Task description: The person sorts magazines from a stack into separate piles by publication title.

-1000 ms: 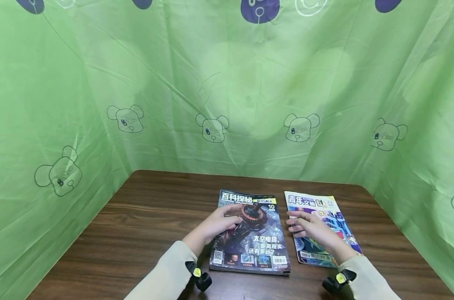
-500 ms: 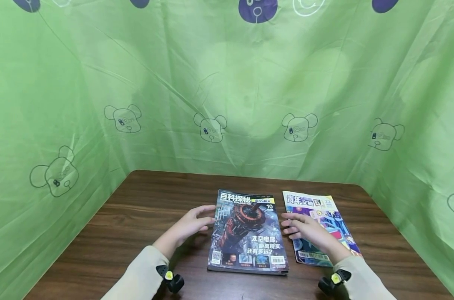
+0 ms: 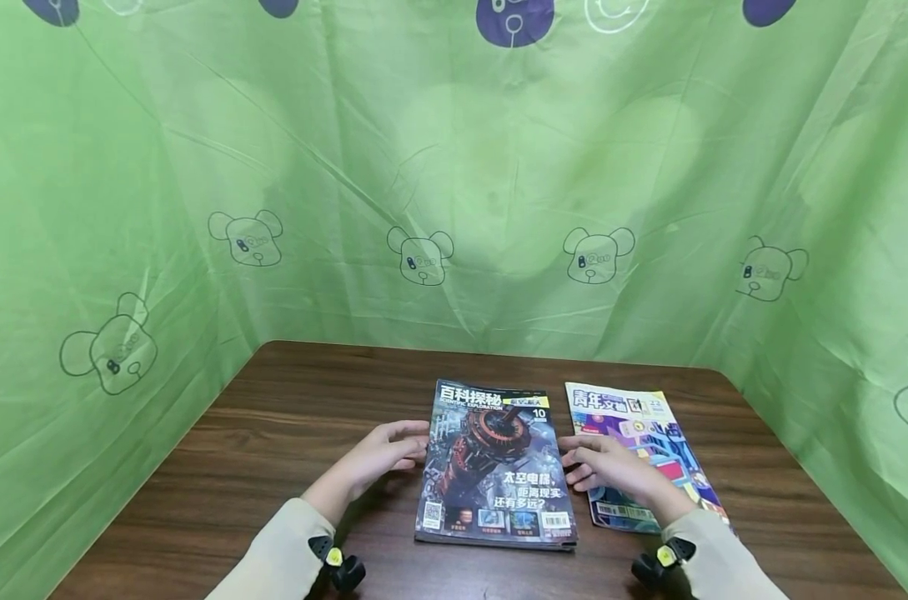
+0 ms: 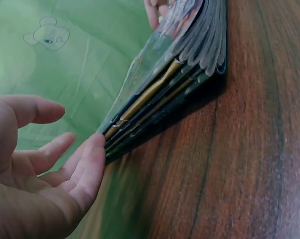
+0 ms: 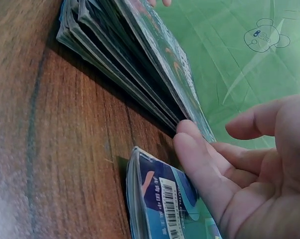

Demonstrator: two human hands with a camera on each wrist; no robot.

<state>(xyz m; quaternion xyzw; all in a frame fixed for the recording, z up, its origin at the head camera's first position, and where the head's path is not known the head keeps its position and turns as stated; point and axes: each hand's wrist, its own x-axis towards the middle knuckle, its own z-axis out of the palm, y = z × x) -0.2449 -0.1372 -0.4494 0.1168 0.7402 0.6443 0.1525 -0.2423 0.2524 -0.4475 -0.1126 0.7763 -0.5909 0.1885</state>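
A stack of magazines [image 3: 494, 467], topped by a dark cover with a red machine on it, lies flat between my two hands. My left hand [image 3: 371, 462] is at its left side, fingers fairly straight; in the left wrist view the fingertips [image 4: 97, 142] touch the spines of several stacked magazines [image 4: 155, 94]. On the opposite side is my right hand [image 3: 622, 475], its fingertips [image 5: 187, 132] against the page edges of the stack [image 5: 135, 64]. That hand passes over a colourful magazine [image 3: 667, 450] and hides part of it. Neither thumb grips anything.
The colourful magazine [image 5: 155, 204] lies slightly angled to the right of the stack, a narrow gap between them. Beneath everything is a dark wooden table [image 3: 311, 392]. A green curtain [image 3: 499, 167] with bear outlines surrounds the back and sides.
My left hand has come off the top cover and moved left to the stack's left side. My right hand has shifted slightly left and nearer, up to its right side. The stack has stayed put.
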